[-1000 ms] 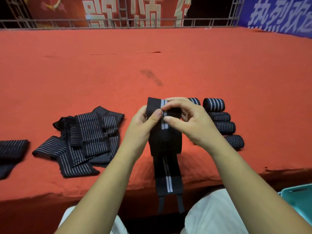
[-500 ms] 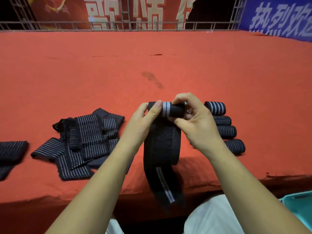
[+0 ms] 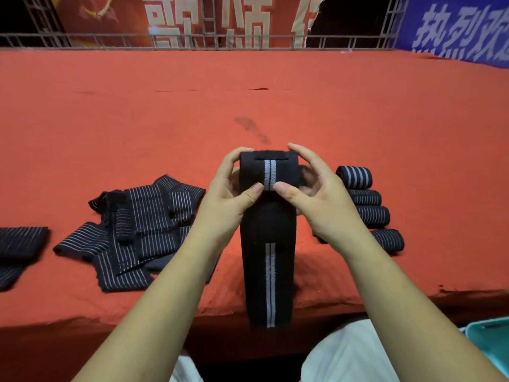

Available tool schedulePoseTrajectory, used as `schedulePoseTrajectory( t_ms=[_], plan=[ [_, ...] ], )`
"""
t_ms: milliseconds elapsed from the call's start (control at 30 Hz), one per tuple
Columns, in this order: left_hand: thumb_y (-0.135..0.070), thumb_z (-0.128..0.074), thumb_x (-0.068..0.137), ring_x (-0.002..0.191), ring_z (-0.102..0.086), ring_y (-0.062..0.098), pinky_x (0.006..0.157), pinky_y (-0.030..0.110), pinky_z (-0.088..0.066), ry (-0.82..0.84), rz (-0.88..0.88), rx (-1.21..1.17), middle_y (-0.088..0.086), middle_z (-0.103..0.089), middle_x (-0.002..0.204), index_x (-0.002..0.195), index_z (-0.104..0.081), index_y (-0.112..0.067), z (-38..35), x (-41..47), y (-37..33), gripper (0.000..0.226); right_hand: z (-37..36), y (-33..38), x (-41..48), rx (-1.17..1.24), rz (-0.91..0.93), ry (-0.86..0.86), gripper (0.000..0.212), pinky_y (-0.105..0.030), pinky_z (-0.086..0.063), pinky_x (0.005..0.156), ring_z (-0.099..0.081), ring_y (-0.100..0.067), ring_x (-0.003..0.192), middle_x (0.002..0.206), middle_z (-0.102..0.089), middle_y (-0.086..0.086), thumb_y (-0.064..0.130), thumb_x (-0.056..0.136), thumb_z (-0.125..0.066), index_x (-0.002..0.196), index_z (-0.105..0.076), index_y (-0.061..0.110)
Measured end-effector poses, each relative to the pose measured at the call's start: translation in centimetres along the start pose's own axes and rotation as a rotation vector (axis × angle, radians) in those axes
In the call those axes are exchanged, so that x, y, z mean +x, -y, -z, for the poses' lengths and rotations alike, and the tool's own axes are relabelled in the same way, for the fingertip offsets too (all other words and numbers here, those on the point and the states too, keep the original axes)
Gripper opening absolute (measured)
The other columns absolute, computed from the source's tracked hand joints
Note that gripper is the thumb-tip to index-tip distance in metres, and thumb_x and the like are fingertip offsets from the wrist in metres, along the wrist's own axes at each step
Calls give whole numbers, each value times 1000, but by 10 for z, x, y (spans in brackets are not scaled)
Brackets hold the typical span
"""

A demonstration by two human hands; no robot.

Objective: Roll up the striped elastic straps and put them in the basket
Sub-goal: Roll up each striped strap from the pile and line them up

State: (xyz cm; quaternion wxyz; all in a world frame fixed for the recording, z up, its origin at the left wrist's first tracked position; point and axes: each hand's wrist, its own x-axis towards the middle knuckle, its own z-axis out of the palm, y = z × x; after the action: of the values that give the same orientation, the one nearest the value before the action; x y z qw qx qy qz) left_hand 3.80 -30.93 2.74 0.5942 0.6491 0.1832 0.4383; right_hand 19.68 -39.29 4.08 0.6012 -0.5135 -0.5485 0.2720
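Observation:
A black elastic strap [image 3: 268,238] with a grey double stripe is partly rolled at its far end, and its free tail hangs over the table's front edge. My left hand [image 3: 232,191] grips the roll from the left, thumb on its near face. My right hand [image 3: 311,188] grips it from the right, thumb beside the stripe. Several finished rolls [image 3: 366,205] lie in a column just right of my right hand. A heap of unrolled striped straps [image 3: 137,230] lies to the left. The turquoise basket [image 3: 490,346] shows only a corner at the bottom right.
The red cloth table [image 3: 248,100] stretches far back to a metal railing [image 3: 192,40] and banners. Two more flat striped straps [image 3: 19,252] lie at the left edge. My lap in white cloth [image 3: 349,354] is below the table's front edge.
The roll in my hands has grown thicker as more strap was wound on. The hanging tail has straightened and its stripe now faces me. Both thumbs moved onto the roll's near face.

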Motion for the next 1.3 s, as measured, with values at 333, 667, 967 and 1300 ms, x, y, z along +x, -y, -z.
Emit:
schedulePoseTrajectory(
  t_ms=[333, 667, 967, 1300],
  plan=[
    [-81, -64, 70, 93, -64, 22, 87, 55, -53, -104, 173, 69, 5, -66, 101, 110, -61, -14, -8, 3, -13, 78, -9, 1, -1, 57, 78, -17, 48, -55, -52, 82, -60, -26, 88, 115, -59, -17, -6, 80, -66, 106, -54, 32],
    [-7, -58, 85, 126, -58, 22, 113, 41, -41, -14, 117, -113, 10, -61, 136, 146, -37, -7, -2, -2, 3, 64, -13, -5, -5, -33, -140, -67, 48, -42, -51, 101, -66, -5, 107, 117, -70, 7, 52, 94, -55, 136, -45, 28],
    [5, -56, 96, 96, -68, 15, 77, 33, -57, 75, 108, 73, -1, -72, 104, 141, -42, -40, 6, -5, -1, 65, 0, -5, -11, 79, -79, 67, 64, -19, -53, 76, -62, 2, 114, 139, -57, 3, -1, 100, -50, 152, -30, 30],
    [-40, -57, 96, 92, -62, 16, 81, 31, -52, 42, 158, -201, 0, -68, 107, 118, -56, -30, -5, -8, -6, 24, -5, -7, -10, 137, -8, 48, 45, -39, -51, 84, -60, -20, 96, 120, -58, -16, -1, 84, -63, 112, -48, 32]
  ],
)
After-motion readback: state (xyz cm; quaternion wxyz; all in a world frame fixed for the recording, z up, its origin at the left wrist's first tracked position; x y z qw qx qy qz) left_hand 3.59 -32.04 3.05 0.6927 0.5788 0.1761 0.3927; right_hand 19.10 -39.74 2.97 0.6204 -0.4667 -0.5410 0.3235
